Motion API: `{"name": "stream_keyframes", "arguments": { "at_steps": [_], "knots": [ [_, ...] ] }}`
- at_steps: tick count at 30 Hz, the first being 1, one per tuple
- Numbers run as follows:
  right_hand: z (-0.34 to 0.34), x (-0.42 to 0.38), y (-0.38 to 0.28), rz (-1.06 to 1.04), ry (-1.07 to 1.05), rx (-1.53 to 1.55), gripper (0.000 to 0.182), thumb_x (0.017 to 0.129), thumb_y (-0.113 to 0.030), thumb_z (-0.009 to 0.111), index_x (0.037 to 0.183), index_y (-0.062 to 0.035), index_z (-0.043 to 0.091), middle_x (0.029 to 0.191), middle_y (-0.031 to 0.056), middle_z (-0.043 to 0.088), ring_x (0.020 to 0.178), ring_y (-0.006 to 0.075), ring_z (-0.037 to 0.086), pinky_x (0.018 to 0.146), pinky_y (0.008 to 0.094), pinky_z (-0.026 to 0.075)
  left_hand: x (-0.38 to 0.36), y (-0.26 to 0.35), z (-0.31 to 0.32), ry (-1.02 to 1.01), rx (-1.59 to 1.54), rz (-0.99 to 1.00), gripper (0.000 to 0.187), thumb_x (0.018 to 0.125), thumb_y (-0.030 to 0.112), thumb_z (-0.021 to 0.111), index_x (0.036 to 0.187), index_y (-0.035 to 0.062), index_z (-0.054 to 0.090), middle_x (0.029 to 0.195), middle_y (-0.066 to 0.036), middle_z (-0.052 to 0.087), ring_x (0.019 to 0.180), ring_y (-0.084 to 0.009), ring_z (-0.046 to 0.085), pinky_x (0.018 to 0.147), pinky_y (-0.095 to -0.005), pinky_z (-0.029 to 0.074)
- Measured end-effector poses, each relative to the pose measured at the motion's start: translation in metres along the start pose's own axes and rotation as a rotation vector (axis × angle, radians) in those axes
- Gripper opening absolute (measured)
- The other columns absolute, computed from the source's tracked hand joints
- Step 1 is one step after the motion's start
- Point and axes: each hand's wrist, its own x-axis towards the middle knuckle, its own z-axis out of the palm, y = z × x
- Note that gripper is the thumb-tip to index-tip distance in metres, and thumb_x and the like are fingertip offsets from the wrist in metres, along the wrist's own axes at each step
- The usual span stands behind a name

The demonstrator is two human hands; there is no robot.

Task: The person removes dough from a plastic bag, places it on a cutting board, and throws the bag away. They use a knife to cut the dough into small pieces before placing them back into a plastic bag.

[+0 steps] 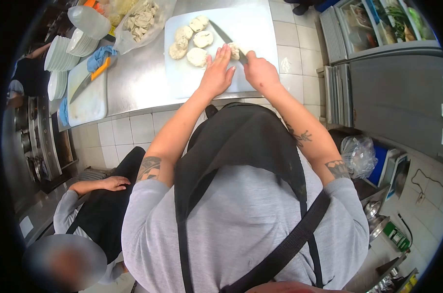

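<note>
My right hand (261,72) is closed around the handle of a kitchen knife (222,33), whose blade points up and left across a white cutting board (253,24). A pale, lumpy piece of food (234,51) lies against the blade near the handle. My left hand (217,73) rests low over the board with fingers stretched forward, fingertips right beside that piece. Several similar pale rounds (203,39) are grouped on the board, to the left of the knife and ahead of my left hand.
A plastic bag of pale pieces (140,23) sits left of the board. Farther left are stacked white bowls (63,52), a blue cloth (100,59) and an orange-handled knife (87,83) on a second board (97,105). A person (102,210) is at my left; a grey refrigerator (397,93) stands right.
</note>
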Motion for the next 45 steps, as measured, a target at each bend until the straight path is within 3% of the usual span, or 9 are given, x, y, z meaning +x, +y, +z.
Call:
{"name": "stream_keyframes", "arguments": {
  "at_steps": [8, 11, 14, 23, 26, 35, 38, 41, 45],
  "knots": [
    [-0.011, -0.009, 0.044, 0.097, 0.129, 0.024, 0.026, 0.094, -0.011, 0.053, 0.118, -0.0047, 0.046, 0.086, 0.0287, 0.071, 0.085, 0.048, 0.071, 0.076, 0.058, 0.056, 0.032, -0.006, -0.002, 0.021, -0.066, 0.027, 0.066, 0.087, 0.015, 0.078, 0.145, 0.0001, 0.052, 0.154, -0.023, 0.05, 0.136, -0.0408, 0.05, 0.113, -0.0441, 0.045],
    [0.0, -0.015, 0.043, 0.125, 0.04, 0.026, 0.027, 0.093, -0.007, 0.048, 0.12, -0.0046, 0.045, 0.093, 0.0308, 0.07, 0.087, 0.0501, 0.07, 0.078, 0.0592, 0.056, 0.043, -0.002, 0.0, 0.074, -0.145, 0.051, 0.067, 0.083, 0.019, 0.081, 0.142, 0.0, 0.055, 0.147, -0.023, 0.056, 0.133, -0.0412, 0.051, 0.113, -0.0449, 0.044],
    [0.01, -0.01, 0.046, 0.126, 0.021, 0.057, 0.026, 0.095, -0.007, 0.047, 0.121, -0.0061, 0.045, 0.096, 0.0316, 0.068, 0.091, 0.0516, 0.069, 0.081, 0.0601, 0.055, 0.055, 0.021, -0.008, -0.003, -0.166, -0.15, 0.066, 0.08, 0.019, 0.084, 0.139, 0.0019, 0.059, 0.142, -0.021, 0.061, 0.133, -0.0386, 0.054, 0.113, -0.0438, 0.044],
    [0.008, -0.002, 0.049, 0.065, 0.047, 0.102, 0.022, 0.098, -0.011, 0.045, 0.12, -0.0091, 0.046, 0.098, 0.032, 0.067, 0.095, 0.0516, 0.067, 0.083, 0.06, 0.054, 0.058, 0.003, 0.007, 0.002, -0.076, 0.103, 0.054, 0.081, 0.016, 0.081, 0.132, 0.0065, 0.066, 0.143, -0.017, 0.06, 0.13, -0.0384, 0.054, 0.112, -0.0436, 0.045],
    [0.008, -0.003, 0.05, 0.057, 0.029, 0.107, 0.022, 0.098, -0.012, 0.045, 0.12, -0.0092, 0.047, 0.098, 0.0314, 0.067, 0.095, 0.0518, 0.067, 0.083, 0.0603, 0.053, 0.06, 0.019, -0.014, -0.19, -0.093, -0.052, 0.055, 0.082, 0.014, 0.081, 0.134, 0.0078, 0.066, 0.145, -0.018, 0.058, 0.132, -0.0381, 0.053, 0.113, -0.0439, 0.044],
    [0.012, -0.01, 0.047, 0.019, 0.018, 0.147, 0.023, 0.099, -0.015, 0.048, 0.121, -0.0089, 0.046, 0.097, 0.0325, 0.068, 0.095, 0.0513, 0.067, 0.083, 0.061, 0.053, 0.036, 0.014, 0.0, -0.055, -0.135, 0.043, 0.055, 0.083, 0.012, 0.08, 0.135, 0.0146, 0.065, 0.145, -0.015, 0.055, 0.129, -0.038, 0.052, 0.111, -0.045, 0.047],
    [0.014, -0.006, 0.048, -0.002, 0.043, 0.173, 0.024, 0.099, -0.015, 0.049, 0.121, -0.0078, 0.046, 0.095, 0.0329, 0.068, 0.093, 0.0514, 0.068, 0.083, 0.0611, 0.053, 0.036, 0.019, -0.001, -0.042, -0.09, 0.057, 0.058, 0.082, 0.015, 0.082, 0.137, 0.0123, 0.063, 0.14, -0.016, 0.057, 0.129, -0.0376, 0.053, 0.109, -0.0443, 0.048],
    [0.005, -0.006, 0.043, 0.055, 0.043, 0.189, 0.023, 0.099, -0.016, 0.051, 0.119, -0.0061, 0.048, 0.093, 0.0332, 0.068, 0.092, 0.0516, 0.068, 0.082, 0.0605, 0.054, 0.036, 0.036, -0.015, -0.05, -0.043, -0.183, 0.059, 0.081, 0.018, 0.084, 0.136, 0.0085, 0.063, 0.135, -0.016, 0.058, 0.128, -0.0368, 0.054, 0.106, -0.0441, 0.05],
    [-0.003, -0.015, 0.037, 0.152, 0.012, 0.132, 0.021, 0.098, -0.014, 0.051, 0.116, -0.0045, 0.049, 0.092, 0.0333, 0.068, 0.091, 0.0514, 0.069, 0.081, 0.0593, 0.056, 0.029, 0.026, -0.006, 0.027, -0.089, -0.132, 0.059, 0.08, 0.019, 0.085, 0.133, 0.0046, 0.063, 0.131, -0.015, 0.059, 0.121, -0.0364, 0.059, 0.1, -0.0432, 0.052]
  ]
}}
